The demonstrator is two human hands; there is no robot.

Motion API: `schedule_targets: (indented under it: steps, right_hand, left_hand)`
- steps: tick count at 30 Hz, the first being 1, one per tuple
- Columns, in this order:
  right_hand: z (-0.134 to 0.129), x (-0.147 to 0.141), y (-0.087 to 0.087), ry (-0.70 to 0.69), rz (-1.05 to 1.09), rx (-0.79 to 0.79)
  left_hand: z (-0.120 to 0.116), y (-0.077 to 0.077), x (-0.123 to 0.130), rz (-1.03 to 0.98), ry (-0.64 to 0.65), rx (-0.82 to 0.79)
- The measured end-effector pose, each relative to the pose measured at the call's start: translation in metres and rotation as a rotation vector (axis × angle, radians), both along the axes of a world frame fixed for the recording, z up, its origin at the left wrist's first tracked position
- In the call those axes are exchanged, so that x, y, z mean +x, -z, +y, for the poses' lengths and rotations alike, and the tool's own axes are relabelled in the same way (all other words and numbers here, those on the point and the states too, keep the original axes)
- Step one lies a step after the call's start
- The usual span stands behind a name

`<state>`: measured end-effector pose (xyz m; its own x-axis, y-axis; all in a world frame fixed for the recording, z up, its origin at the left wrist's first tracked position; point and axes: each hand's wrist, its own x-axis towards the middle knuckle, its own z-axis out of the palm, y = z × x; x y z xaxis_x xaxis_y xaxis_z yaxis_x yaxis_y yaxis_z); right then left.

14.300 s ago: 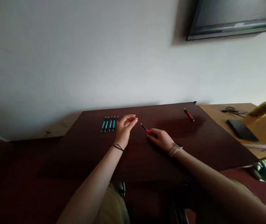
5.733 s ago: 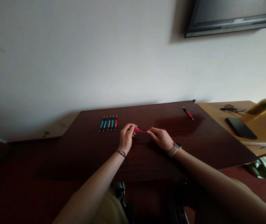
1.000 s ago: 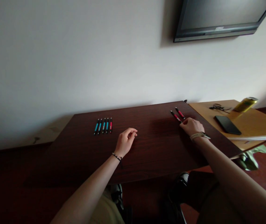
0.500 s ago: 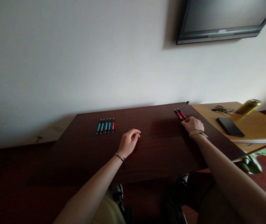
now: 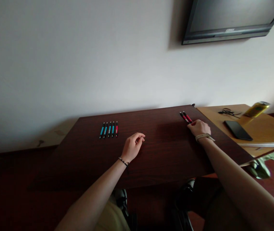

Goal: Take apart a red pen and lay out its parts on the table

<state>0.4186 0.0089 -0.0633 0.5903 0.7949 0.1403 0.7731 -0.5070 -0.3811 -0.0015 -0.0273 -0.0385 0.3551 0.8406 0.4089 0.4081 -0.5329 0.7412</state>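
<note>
My right hand [image 5: 199, 127] is at the right side of the dark brown table [image 5: 161, 154], its fingers closed on the near end of a red-and-black pen [image 5: 184, 118]. A second red-and-black pen [image 5: 188, 116] lies close beside it, its lower end partly hidden by the hand. Near the table's middle rests my left hand [image 5: 132, 147], fingers loosely curled together with nothing visible in them. To its left, several blue-and-black pens [image 5: 109, 130] lie side by side in a neat row. One red-and-black pen [image 5: 116, 129] is at the right end of that row.
A lighter wooden table [image 5: 214, 115] adjoins on the right. It carries a black phone [image 5: 238, 130], a coiled dark cable [image 5: 228, 112] and a yellow can [image 5: 257, 109]. On the wall behind hangs a television [image 5: 228, 19]. Green cloth [image 5: 259, 168] shows below the lighter table.
</note>
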Motion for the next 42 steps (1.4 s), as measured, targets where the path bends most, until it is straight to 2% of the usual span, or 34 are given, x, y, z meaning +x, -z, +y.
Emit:
schedule_targets:
  steps: [9, 19, 33, 42]
  right_hand:
    - [-0.001, -0.002, 0.0, 0.0, -0.006, 0.034]
    - [-0.003, -0.003, -0.005, -0.016, 0.002, -0.024]
    - [-0.002, 0.003, -0.001, -0.029, -0.01, -0.011]
    - [-0.011, -0.007, -0.012, -0.046, -0.037, -0.056]
  left_hand:
    - [0.0, -0.002, 0.001, 0.018, 0.003, 0.011]
    - [-0.001, -0.002, 0.0, 0.024, 0.011, 0.01]
    - [-0.002, -0.003, 0.0, 0.034, 0.01, 0.012]
    - [-0.004, -0.004, 0.0, 0.04, 0.03, 0.016]
